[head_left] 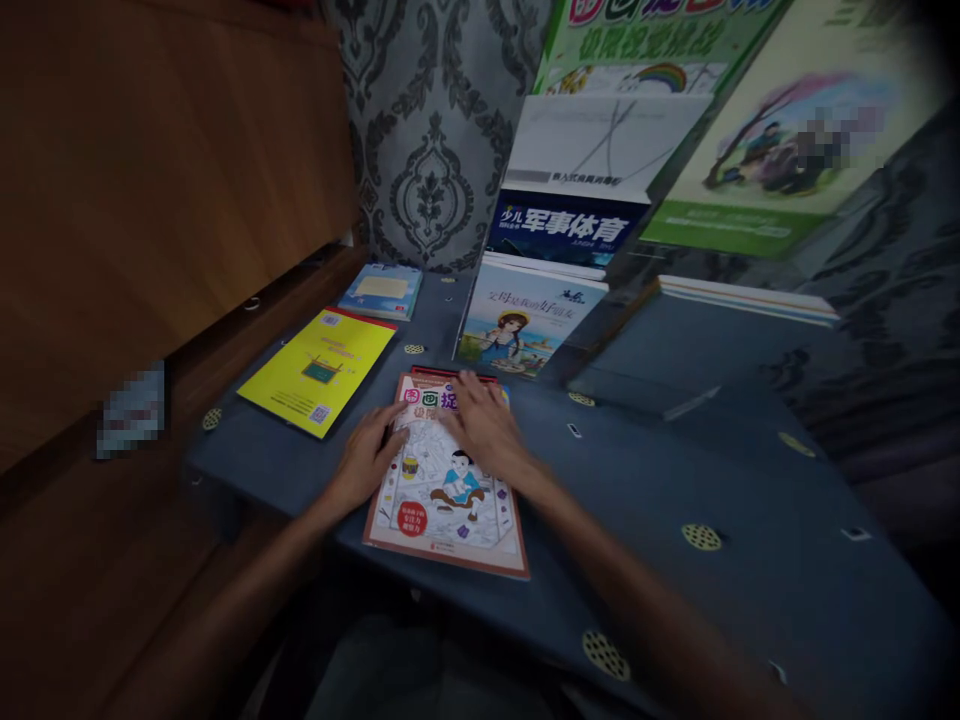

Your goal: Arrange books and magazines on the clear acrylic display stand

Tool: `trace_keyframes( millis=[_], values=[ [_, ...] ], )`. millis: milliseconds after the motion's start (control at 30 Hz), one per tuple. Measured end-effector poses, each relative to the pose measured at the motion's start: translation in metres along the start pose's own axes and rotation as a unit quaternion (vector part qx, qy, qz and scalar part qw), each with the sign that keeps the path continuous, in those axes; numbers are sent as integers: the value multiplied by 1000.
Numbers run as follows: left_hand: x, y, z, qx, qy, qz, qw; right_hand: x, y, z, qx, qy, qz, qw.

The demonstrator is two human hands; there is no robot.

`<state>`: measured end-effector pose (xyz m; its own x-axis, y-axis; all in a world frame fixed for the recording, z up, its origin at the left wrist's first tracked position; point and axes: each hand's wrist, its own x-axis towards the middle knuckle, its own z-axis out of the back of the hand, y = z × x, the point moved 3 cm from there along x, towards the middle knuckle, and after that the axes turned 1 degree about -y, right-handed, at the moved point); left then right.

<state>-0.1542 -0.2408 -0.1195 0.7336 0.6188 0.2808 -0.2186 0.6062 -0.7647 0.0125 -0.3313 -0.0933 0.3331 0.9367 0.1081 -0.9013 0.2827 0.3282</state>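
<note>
A picture book [442, 510] with a brown-bordered cover lies near the front edge of the table, a cartoon figure in blue on it. My left hand [371, 450] rests along its left edge, thumb apart from the fingers. On the upper part of the cover my right hand [484, 422] lies flat with fingers stretched out, hiding some of the title. A red edge of something beneath shows just past the top of the book. Neither hand is closed around anything.
A yellow book [319, 370] and a light blue book [381, 290] lie to the left. Behind stands a transparent rack holding several books, including a book with a girl on its cover [525, 320] and a dark blue book [562, 232]. A wooden cabinet [172, 170] borders the left side.
</note>
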Motion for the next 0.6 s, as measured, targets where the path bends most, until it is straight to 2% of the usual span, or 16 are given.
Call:
trace_keyframes(
  millis=[100, 200, 300, 400, 500, 600],
  values=[
    [-1, 0, 0, 14, -7, -9, 1000, -25, -26, -3, 20, -32, -81, 996],
    [-2, -2, 0, 27, -18, -14, 999, -71, -28, -16, 44, -75, -117, 989],
    [-3, -3, -1, 46, -29, -13, 998, -119, -10, -30, 35, -108, -96, 989],
    [-4, -3, -1, 62, -37, -14, 997, -151, 4, -35, 36, -115, -53, 991],
    [-3, -3, 1, 41, -55, -6, 998, -162, 2, -33, 71, -106, -28, 991],
    [-2, -6, 2, -31, -69, 18, 997, -162, -7, -30, 129, -97, -32, 986]
  ],
)
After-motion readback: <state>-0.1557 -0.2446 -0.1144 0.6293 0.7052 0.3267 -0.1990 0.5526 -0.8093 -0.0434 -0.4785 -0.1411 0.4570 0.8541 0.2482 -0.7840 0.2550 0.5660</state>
